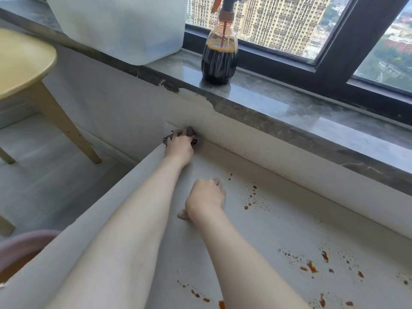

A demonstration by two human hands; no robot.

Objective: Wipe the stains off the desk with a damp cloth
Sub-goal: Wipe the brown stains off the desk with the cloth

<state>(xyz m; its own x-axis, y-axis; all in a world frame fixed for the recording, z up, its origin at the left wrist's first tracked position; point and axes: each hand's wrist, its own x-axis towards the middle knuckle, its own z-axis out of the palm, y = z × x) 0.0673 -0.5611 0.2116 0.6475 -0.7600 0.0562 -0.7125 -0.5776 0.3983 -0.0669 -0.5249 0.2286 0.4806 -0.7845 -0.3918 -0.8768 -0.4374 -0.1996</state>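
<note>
A pale grey surface (pixel 289 230) is seen running from the near edge to a white wall on the far side, where it is pushed up under a dark marbled sill (pixel 267 101). White paint is smeared over the sill's front edge towards the left. On the sill a ribbed spray bottle (pixel 219 61), about half filled with dark liquid, is stood beside a translucent plastic box (pixel 120 25). Behind them a dark-framed window (pixel 330 54) is set, through which tall blocks are seen. To the left, on a grey floor (pixel 44 163), a yellow stool (pixel 22 63) with wooden legs is placed. A blurred pink shape is caught at the near left corner; what it is cannot be told.

Red-brown stains (pixel 252 197) are spattered over the surface: a small cluster just right of the right hand (pixel 206 197), larger drops and streaks at the near right, and a few more near the bottom edge.

The cloth (pixel 198 139), dark grey and bunched, is held at the far left corner of the surface, against the wall. It is gripped from above by the left hand (pixel 180 144), whose fingers are curled over it. The right hand is rested on the surface with its thumb spread; nothing is held in it.
</note>
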